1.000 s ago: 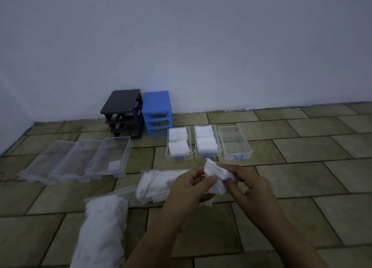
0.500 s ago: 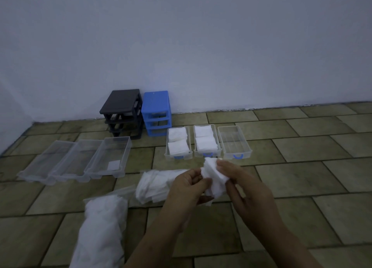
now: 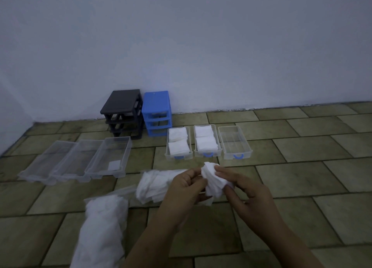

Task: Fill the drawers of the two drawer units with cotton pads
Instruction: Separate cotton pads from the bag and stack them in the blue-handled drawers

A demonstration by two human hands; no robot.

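Black unit (image 3: 122, 112) and blue unit (image 3: 156, 112): side by side at the wall, drawers removed.
Three clear drawers (image 3: 75, 160): on the floor, left; the rightmost holds one pad (image 3: 114, 165).
Three blue-handled drawers, right: first drawer (image 3: 178, 142) and second drawer (image 3: 207, 140) each hold two pad stacks; third drawer (image 3: 234, 142) holds none.
Pad bag (image 3: 100, 231): near left. Loose pad pile (image 3: 155, 185): just beyond it.
Left hand (image 3: 185, 191) and right hand (image 3: 243, 191): both pinch one pad stack (image 3: 213, 181), fingers curled, above the floor before the blue-handled drawers.
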